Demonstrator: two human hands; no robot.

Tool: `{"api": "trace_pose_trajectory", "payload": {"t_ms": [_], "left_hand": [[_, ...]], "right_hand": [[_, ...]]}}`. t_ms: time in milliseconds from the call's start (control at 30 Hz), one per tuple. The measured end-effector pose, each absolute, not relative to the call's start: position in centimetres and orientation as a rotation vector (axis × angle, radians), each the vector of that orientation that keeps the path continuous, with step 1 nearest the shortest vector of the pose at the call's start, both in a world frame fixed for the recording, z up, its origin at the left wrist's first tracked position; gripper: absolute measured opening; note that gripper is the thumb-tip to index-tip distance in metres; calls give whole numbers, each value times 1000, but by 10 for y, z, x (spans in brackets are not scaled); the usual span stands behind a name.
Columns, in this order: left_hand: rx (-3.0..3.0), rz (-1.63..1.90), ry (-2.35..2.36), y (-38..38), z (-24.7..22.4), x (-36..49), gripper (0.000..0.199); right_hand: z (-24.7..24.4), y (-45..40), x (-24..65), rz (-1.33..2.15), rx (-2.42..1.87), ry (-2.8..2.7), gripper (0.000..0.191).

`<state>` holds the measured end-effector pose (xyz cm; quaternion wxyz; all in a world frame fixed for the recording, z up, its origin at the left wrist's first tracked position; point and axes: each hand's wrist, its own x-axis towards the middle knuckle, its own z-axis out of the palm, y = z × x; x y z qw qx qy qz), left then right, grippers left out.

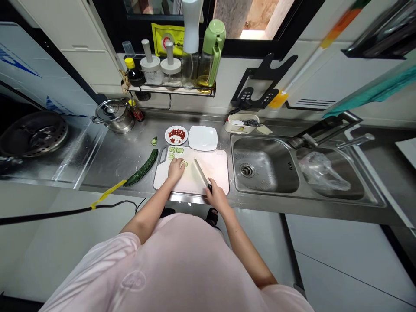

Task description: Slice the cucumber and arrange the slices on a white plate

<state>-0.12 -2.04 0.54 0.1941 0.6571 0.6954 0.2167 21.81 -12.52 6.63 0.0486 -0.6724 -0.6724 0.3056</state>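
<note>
A white cutting board (pixel 216 167) lies on the steel counter in front of me. My right hand (pixel 217 194) is closed round the black handle of a knife (pixel 201 171), whose blade points up and left over the board. On the board's left part, my left hand (pixel 176 170) touches cucumber slices (pixel 184 164), its fingers bent; whether it grips any is too small to tell. A row of cucumber slices (pixel 176 150) lies at the board's upper left, with a few more just below. Left of the board rests a long cucumber (pixel 143 168).
Behind the board stand a plate of red pieces (pixel 176 135) and a white square plate (pixel 203 138). A lidded pot (pixel 114 115) is at the back left, a pan (pixel 32 133) farther left. The sink (pixel 264 167) lies to the right. A bottle rack (pixel 172 90) hangs above.
</note>
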Motion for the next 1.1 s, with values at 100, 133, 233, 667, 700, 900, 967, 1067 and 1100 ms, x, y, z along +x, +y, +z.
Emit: {"api": "trace_pose_trajectory", "payload": {"t_ms": [100,133,233,667,700,900,967,1067,1100], "left_hand": [[1917,565,1932,-25,9,2,31],[1928,553,1935,-25,10,3,30],[1916,552,1955,-21,11,4,25],[1465,698,2006,-5,10,-14,8],[1440,719,2027,-4,11,-19,9],[1355,743,2179,1,14,-44,17],[1352,719,2210,2,14,-49,19],[1363,691,2236,2,15,-52,22],[1372,683,2243,1,15,-53,23]], "right_hand": [[61,-122,219,879,-2187,-1968,42],[60,-121,220,868,-2216,-1968,39],[56,-119,223,820,-2255,-1999,38],[47,-114,232,785,-2254,-2043,40],[48,-114,232,789,-2259,-2044,40],[53,-112,230,817,-2274,-2042,40],[54,-111,230,827,-2281,-2038,41],[53,-111,231,824,-2280,-2039,41],[53,-111,231,820,-2280,-2041,40]]}}
